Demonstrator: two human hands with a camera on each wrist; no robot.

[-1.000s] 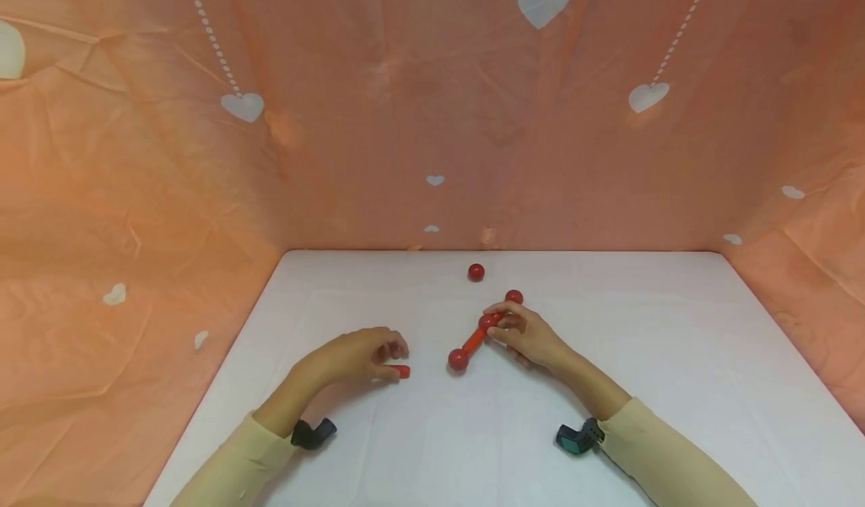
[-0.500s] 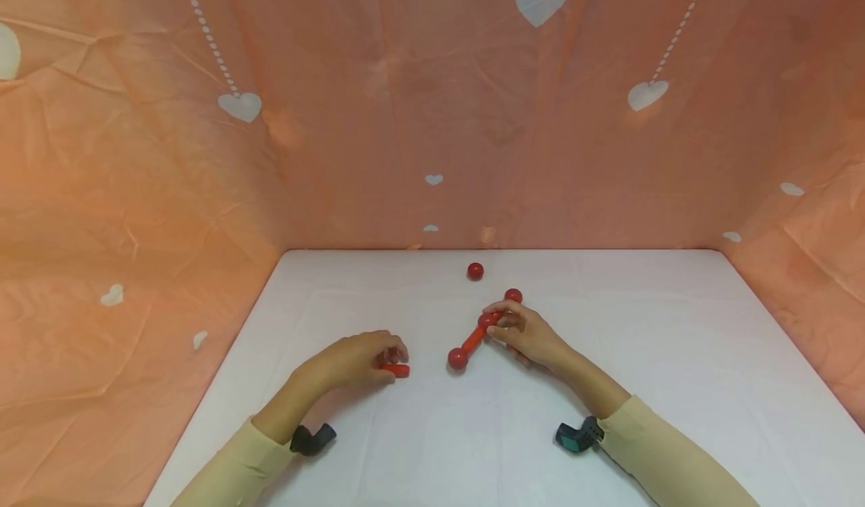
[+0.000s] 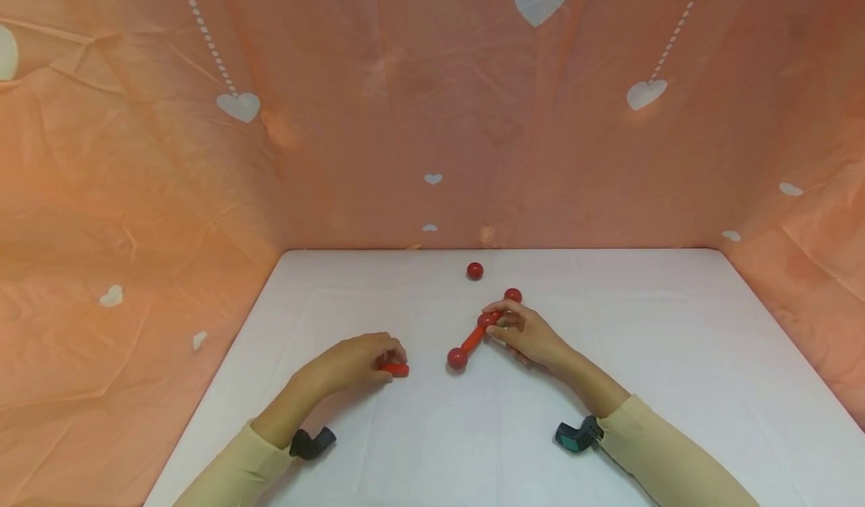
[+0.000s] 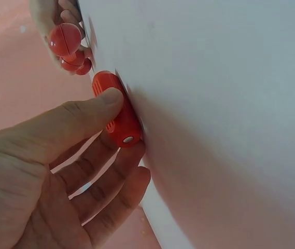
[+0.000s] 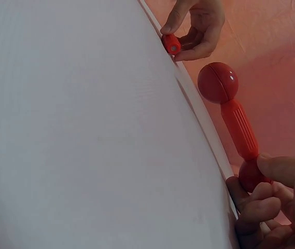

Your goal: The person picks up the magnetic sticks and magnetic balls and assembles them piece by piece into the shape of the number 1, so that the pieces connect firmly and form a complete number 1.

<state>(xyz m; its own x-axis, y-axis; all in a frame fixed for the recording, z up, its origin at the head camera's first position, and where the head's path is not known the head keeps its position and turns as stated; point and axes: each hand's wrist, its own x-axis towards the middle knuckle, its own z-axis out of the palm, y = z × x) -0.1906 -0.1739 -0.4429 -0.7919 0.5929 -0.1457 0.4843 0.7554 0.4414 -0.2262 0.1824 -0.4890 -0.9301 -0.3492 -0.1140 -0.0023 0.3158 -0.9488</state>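
Observation:
In the head view my left hand [image 3: 351, 358] pinches a short red magnetic rod [image 3: 398, 369] low at the tabletop. The left wrist view shows the thumb on the side of this ribbed rod [image 4: 127, 123], with a silvery tip at its near end. To the right, my right hand [image 3: 530, 334] holds the middle ball [image 3: 486, 321] of a straight chain of red balls and rods. A red rod [image 5: 239, 128] joins that ball to the chain's near end ball [image 5: 218, 83]. Fingers partly cover the rod toward the far end ball [image 3: 513, 295].
A loose red ball [image 3: 475, 271] lies near the back edge of the white table [image 3: 432, 447]. Orange cloth [image 3: 351, 131] with pale hearts hangs behind and at both sides. Each wrist carries a small dark camera [image 3: 579, 435].
The left fingers have closed down around the short rod. My right hand and the chain stay in place; the head view shifts only slightly.

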